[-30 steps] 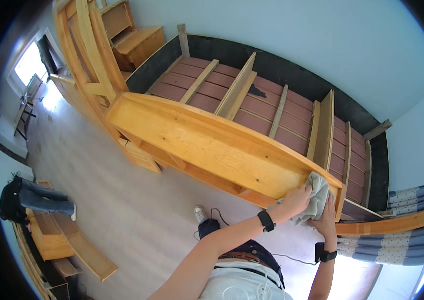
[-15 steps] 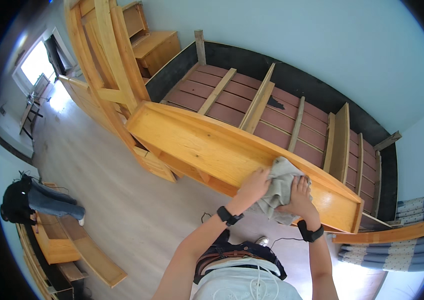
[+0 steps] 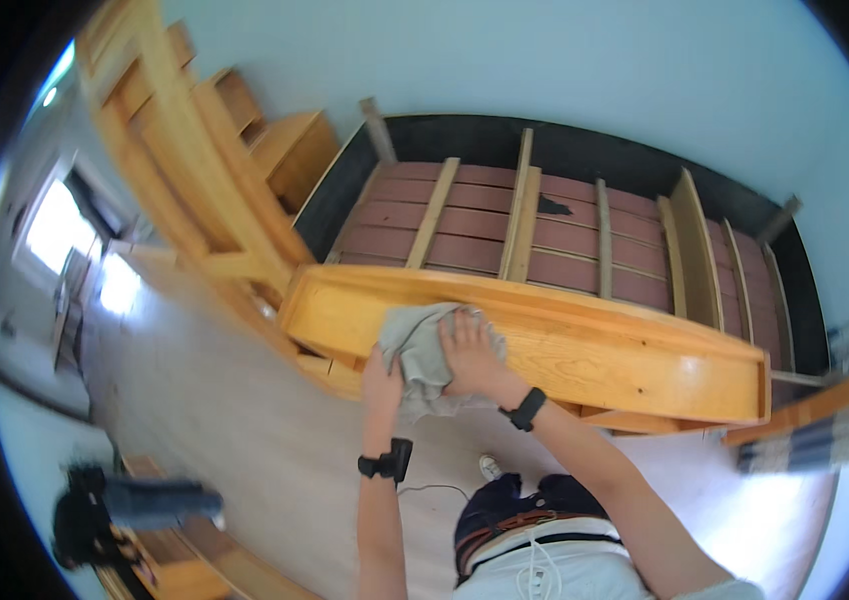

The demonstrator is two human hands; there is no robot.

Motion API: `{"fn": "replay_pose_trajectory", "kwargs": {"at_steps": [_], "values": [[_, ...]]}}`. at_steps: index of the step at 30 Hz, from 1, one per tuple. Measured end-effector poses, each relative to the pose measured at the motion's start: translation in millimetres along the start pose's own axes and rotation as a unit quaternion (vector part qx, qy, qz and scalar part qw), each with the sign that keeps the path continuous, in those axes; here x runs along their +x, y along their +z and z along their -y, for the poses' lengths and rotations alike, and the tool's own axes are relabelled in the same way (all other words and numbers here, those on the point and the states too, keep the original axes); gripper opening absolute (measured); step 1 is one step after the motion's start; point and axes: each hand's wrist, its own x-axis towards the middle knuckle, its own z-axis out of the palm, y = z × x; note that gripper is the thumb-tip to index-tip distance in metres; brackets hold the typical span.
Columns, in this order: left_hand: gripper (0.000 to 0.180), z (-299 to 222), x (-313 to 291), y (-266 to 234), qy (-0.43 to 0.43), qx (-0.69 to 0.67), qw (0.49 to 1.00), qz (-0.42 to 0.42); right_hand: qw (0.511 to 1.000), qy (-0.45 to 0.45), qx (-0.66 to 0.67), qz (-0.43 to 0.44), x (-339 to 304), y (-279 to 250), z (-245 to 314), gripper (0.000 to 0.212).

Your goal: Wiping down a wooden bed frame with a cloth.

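Note:
A grey cloth (image 3: 419, 345) lies bunched in the left half of a long, shallow wooden tray-like panel (image 3: 605, 350) with raised rims, part of it hanging over the near edge. My left hand (image 3: 382, 385) grips the cloth's left side, its fingers partly hidden in the folds. On top of the cloth, my right hand (image 3: 472, 355) presses down flat with its fingers stretched out and apart. Both wrists wear black bands.
Behind the panel stands a bed frame (image 3: 505, 130) with loose slats across it. A tall wooden headboard-like piece (image 3: 160, 150) rises at the left. At lower left, a person in black (image 3: 85, 520) bends by wooden parts (image 3: 190, 580). Checked curtains (image 3: 825, 450) hang at right.
Both hands and the cloth have slid left along the panel, from its right part to its left part. The view has shifted with my head.

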Motion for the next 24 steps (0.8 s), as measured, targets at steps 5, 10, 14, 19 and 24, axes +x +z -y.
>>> {"fn": "replay_pose_trajectory", "kwargs": {"at_steps": [5,10,14,19,24], "values": [[0.048,14.8,-5.4,-22.6,-0.04,0.082,0.996,0.004,0.999,0.02,-0.015,-0.048,1.4,13.3,31.9,0.098],[0.041,-40.2,-5.9,-21.1,0.019,-0.025,0.995,0.098,0.997,-0.017,0.018,-0.07,-25.9,3.3,1.1,0.096],[0.035,-47.2,-17.1,8.9,0.092,-0.037,0.987,0.124,0.996,-0.04,0.055,-0.051,-63.0,-10.1,-31.3,0.098],[0.032,-102.9,-37.6,21.2,0.058,0.011,0.976,0.208,0.995,-0.024,0.075,-0.056,-105.4,-20.2,-63.5,0.097],[0.033,-141.2,-43.6,36.4,0.069,0.042,0.964,0.254,0.994,-0.005,0.095,-0.06,-132.4,-27.5,-86.9,0.098]]}}
